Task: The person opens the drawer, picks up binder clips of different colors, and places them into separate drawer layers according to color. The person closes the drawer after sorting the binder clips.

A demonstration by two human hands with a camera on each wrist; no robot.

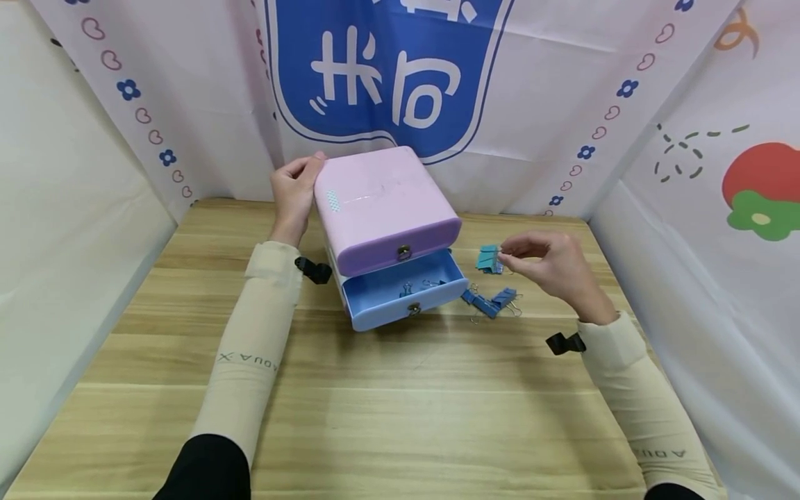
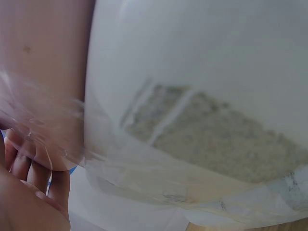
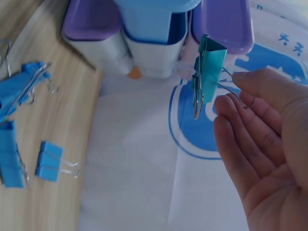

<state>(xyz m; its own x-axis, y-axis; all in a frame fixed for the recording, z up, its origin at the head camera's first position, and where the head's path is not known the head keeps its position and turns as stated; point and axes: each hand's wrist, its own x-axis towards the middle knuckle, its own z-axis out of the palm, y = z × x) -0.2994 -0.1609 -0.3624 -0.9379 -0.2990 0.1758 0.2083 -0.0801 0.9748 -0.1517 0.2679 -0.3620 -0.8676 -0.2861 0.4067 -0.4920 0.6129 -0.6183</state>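
Note:
A small drawer box point(image 1: 384, 198) with a pink top stands at the table's back, its blue drawer point(image 1: 375, 321) pulled out toward me. Small binder clips point(image 1: 407, 288) lie inside that drawer. At the box's rear left corner, my left hand point(image 1: 295, 191) grips, thumb along the top edge; the left wrist view shows its bent fingers point(image 2: 36, 171) against the back. To the right of the box, my right hand point(image 1: 550, 267) pinches a teal binder clip point(image 3: 211, 72) by its wire handle, the other fingers extended below.
Several blue binder clips point(image 1: 487, 303) lie on the wooden table point(image 1: 400, 417) right of the pulled-out drawer, some overlapping. Purple drawer fronts point(image 3: 222, 24) flank the blue drawer in the right wrist view. A printed white cloth point(image 1: 537, 104) hangs close behind the box.

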